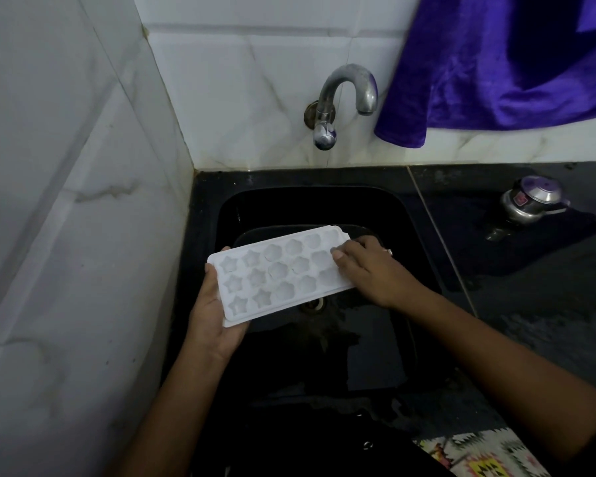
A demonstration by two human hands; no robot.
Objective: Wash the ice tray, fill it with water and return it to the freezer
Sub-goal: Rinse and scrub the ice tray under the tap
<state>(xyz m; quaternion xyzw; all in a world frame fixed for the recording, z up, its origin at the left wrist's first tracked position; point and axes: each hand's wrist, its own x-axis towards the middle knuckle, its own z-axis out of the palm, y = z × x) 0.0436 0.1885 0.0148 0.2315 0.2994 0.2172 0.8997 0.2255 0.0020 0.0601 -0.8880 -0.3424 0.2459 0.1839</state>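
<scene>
You hold the white ice tray (280, 274) over the black sink (403, 215), cavities facing up, its long side running from lower left to upper right and slightly tilted. Your left hand (211, 316) grips the near left end, palm under the tray and thumb over its edge. Your right hand (370, 270) is closed on the far right end, fingers (343, 259) lying across the top of the last cavities. The cavities are shaped like stars and flowers; whether they hold any water cannot be told. The drain (312, 304) shows just below the tray's lower edge. The metal tap (346, 98) sticks out from the tiled wall (66, 201) above the sink, with no water running from it. A purple cloth (496, 70) hangs to the right of the tap. On the dark bench (530, 287) to the right sits a small metal pot with a lid (530, 203), well apart from the tray.
</scene>
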